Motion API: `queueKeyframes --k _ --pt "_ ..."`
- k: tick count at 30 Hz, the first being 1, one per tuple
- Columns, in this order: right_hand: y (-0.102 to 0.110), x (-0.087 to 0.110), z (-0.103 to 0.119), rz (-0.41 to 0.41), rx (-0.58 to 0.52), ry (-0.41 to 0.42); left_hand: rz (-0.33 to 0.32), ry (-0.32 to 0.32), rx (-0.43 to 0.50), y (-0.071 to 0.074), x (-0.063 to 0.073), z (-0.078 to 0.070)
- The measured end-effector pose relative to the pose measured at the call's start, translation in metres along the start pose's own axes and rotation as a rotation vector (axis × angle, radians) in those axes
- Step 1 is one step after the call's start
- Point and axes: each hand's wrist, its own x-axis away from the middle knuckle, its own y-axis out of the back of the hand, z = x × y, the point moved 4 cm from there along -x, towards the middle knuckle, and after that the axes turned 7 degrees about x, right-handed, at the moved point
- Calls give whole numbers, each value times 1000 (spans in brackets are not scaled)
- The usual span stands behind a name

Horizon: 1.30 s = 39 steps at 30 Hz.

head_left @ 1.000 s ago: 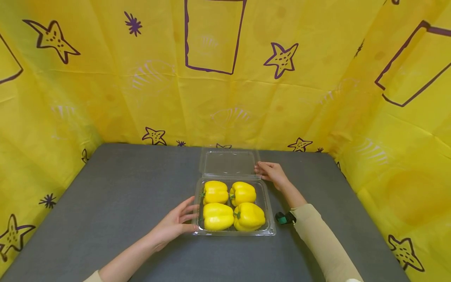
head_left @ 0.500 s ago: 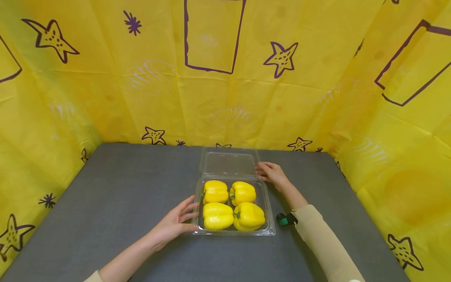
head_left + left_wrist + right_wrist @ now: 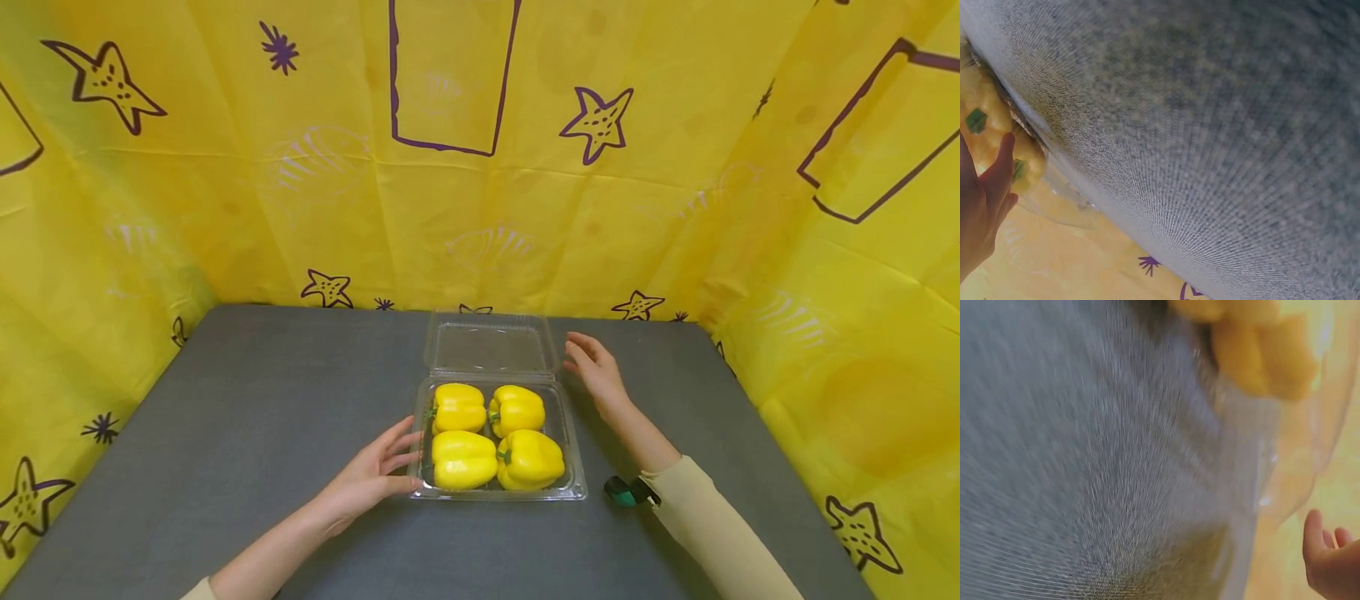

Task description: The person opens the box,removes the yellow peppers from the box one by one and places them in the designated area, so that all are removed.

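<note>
A clear plastic clamshell container (image 3: 572, 433) lies on the table with its hinged lid (image 3: 491, 346) folded back, away from the person. Several yellow bell peppers sit inside in two rows; a front one (image 3: 463, 461) and a back one (image 3: 517, 408) show plainly. My left hand (image 3: 375, 462) rests its extended fingers against the container's left side, the thumb at the front corner. My right hand (image 3: 596, 367) is just right of the lid, its fingers loosely bent and holding nothing. In the right wrist view a gap shows between the right hand (image 3: 1332, 562) and the clear plastic.
A dark grey cloth covers the table (image 3: 300, 375). Yellow fabric (image 3: 480, 217) printed with purple starfish hangs behind it and on both sides. A black and green strap (image 3: 630, 492) sits at the right wrist.
My right hand has let go of the lid's right edge and moved off to the right. The lid stays folded back. My left hand has kept its place at the container.
</note>
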Motion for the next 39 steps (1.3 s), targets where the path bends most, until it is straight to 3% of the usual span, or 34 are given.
queueKeyframes --k 2,5,9,13,20,28,39 --pt "-1 10 6 13 -5 25 -1 0 2 0 0 0" --pt "-5 29 15 104 47 97 -1 -4 10 -1 1 -1" --pt "-10 56 20 241 253 207 -2 -11 12 -1 1 -1" --pt "-13 79 21 316 460 299 -6 -17 0 -1 2 0" --pt "-14 104 26 399 647 437 -18 0 -15 0 0 2" --pt "-17 117 26 428 771 543 -21 7 -15 -1 -1 3" --pt "-21 118 15 397 812 607 -9 8 -26 0 0 2"
